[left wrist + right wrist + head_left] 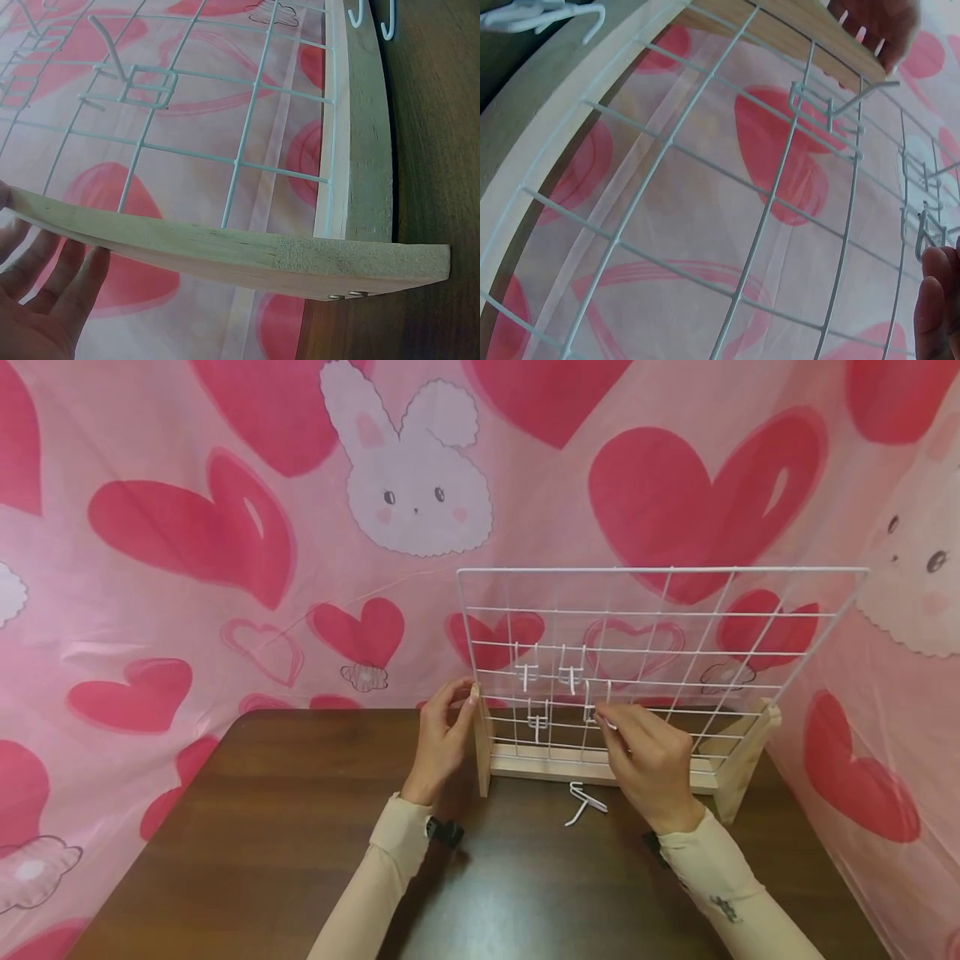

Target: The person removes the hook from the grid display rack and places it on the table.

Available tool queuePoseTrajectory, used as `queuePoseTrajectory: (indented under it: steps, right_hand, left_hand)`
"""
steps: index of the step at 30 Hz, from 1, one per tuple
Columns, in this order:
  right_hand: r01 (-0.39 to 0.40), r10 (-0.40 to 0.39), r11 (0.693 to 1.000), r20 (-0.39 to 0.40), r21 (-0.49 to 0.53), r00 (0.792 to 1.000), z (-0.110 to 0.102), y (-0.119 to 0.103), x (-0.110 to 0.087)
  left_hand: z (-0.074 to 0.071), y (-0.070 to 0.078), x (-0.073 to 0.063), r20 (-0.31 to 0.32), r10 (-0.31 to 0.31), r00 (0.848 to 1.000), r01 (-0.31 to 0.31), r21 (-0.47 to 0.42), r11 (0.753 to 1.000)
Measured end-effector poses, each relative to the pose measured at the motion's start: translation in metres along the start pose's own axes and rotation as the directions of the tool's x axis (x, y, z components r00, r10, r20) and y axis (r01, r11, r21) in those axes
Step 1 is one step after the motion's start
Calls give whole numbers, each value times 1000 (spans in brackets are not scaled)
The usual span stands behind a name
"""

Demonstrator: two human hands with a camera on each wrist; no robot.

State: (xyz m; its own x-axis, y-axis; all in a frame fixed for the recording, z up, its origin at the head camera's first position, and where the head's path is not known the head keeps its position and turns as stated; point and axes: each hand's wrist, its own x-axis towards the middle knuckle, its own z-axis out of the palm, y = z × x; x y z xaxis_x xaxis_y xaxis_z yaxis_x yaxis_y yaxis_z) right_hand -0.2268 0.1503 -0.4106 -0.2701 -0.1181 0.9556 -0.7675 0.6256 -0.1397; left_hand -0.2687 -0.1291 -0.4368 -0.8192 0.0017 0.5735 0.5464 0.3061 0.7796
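Observation:
A white wire grid (pixel 637 652) stands in a wooden base with a side post at each end. With thumb and fingers on either side, my left hand (pixel 442 739) holds the left wooden post (pixel 225 244). My right hand (pixel 651 760) pinches a white wire hook (pixel 924 229) against the grid, right of the hung ones; the fingers partly hide it in the head view. Three similar hooks hang on the left part of the grid: an upper left hook (pixel 527 673), an upper right hook (pixel 572 677) and a lower hook (pixel 146 86).
A loose white hook (pixel 591 800), possibly more than one, lies on the dark wooden table (pixel 300 843) before the base. The right wooden post (pixel 738 768) stands beyond my right hand. A pink cloth (pixel 540 510) with hearts and rabbits hangs behind and beside the table.

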Motion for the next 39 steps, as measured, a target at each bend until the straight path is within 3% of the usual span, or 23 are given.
queuePoseTrajectory:
  steps: [11, 26, 39]
  right_hand:
    - [58, -55, 997, 63, -47, 996, 3, -6, -4]
    - [87, -80, 996, 182, -30, 980, 8, -11, -14]
    - [100, -83, 995, 354, -29, 931, 11, -10, -24]
  left_hand:
    - [0, 3, 0, -1, -2, 1000, 2, 16, 1000]
    - [0, 1, 0, -6, -2, 1000, 3, 14, 1000]
    - [0, 2, 0, -3, 1, 1000, -1, 13, 1000]
